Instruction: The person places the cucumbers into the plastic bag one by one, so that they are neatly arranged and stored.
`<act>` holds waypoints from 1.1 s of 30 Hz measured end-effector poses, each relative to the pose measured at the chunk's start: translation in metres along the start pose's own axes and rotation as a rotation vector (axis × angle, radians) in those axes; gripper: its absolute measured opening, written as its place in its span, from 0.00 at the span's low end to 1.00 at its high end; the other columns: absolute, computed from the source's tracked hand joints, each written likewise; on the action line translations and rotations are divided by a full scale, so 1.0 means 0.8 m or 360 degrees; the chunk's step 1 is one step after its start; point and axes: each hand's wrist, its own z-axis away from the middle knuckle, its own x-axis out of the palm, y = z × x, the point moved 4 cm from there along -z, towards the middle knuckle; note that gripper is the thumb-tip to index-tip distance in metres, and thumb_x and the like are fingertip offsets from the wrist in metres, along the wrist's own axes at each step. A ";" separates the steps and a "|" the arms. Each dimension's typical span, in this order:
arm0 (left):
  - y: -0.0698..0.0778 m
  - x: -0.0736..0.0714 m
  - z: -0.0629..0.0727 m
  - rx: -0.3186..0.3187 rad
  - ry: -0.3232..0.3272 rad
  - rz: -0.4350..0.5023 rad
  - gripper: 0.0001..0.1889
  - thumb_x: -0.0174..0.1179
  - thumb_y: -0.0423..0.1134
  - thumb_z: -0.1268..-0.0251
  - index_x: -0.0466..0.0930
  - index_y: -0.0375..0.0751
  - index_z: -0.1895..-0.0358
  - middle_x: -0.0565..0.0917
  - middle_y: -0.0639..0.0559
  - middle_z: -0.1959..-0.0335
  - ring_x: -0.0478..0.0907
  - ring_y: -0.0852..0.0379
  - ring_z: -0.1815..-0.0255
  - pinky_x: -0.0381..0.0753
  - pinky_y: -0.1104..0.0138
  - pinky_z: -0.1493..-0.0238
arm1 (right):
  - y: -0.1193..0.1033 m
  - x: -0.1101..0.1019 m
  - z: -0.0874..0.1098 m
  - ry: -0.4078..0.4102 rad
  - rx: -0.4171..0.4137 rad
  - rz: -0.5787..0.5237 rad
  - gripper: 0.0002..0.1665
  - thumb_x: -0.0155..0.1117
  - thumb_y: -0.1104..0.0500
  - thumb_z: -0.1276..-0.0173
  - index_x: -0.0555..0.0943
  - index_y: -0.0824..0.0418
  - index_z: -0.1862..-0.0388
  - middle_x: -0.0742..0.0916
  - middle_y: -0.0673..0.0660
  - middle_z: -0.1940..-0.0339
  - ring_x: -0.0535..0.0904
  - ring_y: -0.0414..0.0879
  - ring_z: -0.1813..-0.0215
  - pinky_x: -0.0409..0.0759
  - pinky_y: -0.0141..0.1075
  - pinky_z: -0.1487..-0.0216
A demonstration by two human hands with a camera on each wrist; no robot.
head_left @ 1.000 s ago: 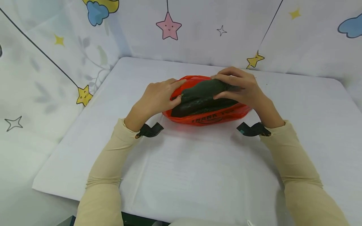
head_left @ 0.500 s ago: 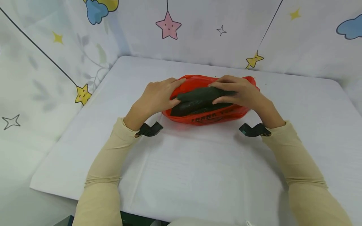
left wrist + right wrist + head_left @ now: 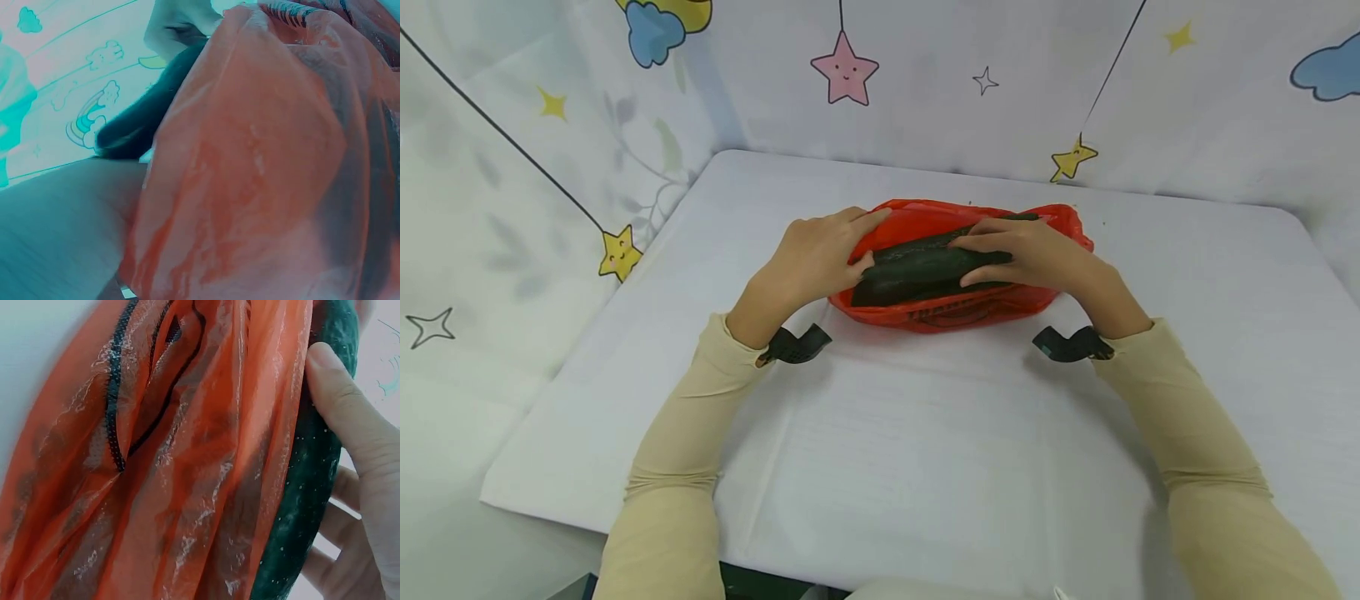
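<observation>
A red plastic bag [image 3: 940,319] with dark printing lies on the white table, its mouth open upward and several dark green cucumbers inside. My right hand [image 3: 1037,257] grips one cucumber [image 3: 925,267] near its right end; in the right wrist view the thumb [image 3: 344,394] presses one side of a cucumber [image 3: 306,469] while the fingers wrap behind. At the bag's left end, my left hand [image 3: 812,254] holds the rim, thumb tip close to the cucumber ends. The bag [image 3: 250,162] fills most of the left wrist view, with a cucumber [image 3: 150,112] sticking out above its edge.
The white table [image 3: 895,458] spreads out around the bag. Behind it hangs a white curtain [image 3: 917,108] printed with stars and clouds. Dark straps [image 3: 797,343] sit at both wrists below beige sleeves [image 3: 677,467].
My right hand has moved down and slightly left, lowering the cucumber deeper into the bag. Another cucumber now shows behind it. The left hand has stayed at the bag's left end.
</observation>
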 end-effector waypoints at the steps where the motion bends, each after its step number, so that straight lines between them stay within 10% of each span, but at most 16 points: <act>1: 0.000 0.000 0.000 -0.0001 -0.0001 0.0001 0.28 0.52 0.39 0.32 0.65 0.45 0.27 0.76 0.47 0.36 0.80 0.51 0.67 0.76 0.61 0.75 | 0.002 0.001 0.000 -0.0040 0.0042 -0.0004 0.32 0.77 0.53 0.47 0.82 0.60 0.42 0.84 0.58 0.50 0.81 0.51 0.50 0.80 0.47 0.50; 11: 0.000 -0.003 0.000 -0.0007 -0.0011 0.0036 0.30 0.48 0.36 0.35 0.65 0.45 0.27 0.76 0.47 0.36 0.78 0.52 0.70 0.71 0.63 0.77 | 0.008 0.006 0.006 -0.0319 0.0370 -0.0002 0.33 0.71 0.48 0.39 0.79 0.58 0.37 0.80 0.62 0.40 0.74 0.57 0.38 0.74 0.54 0.40; 33: -0.003 -0.002 -0.001 -0.0023 -0.0006 0.0030 0.30 0.47 0.36 0.36 0.66 0.46 0.27 0.76 0.48 0.36 0.79 0.51 0.66 0.72 0.62 0.76 | 0.003 0.029 0.005 -0.0065 -0.0005 0.0014 0.23 0.79 0.56 0.48 0.83 0.60 0.54 0.82 0.58 0.54 0.75 0.53 0.48 0.77 0.50 0.45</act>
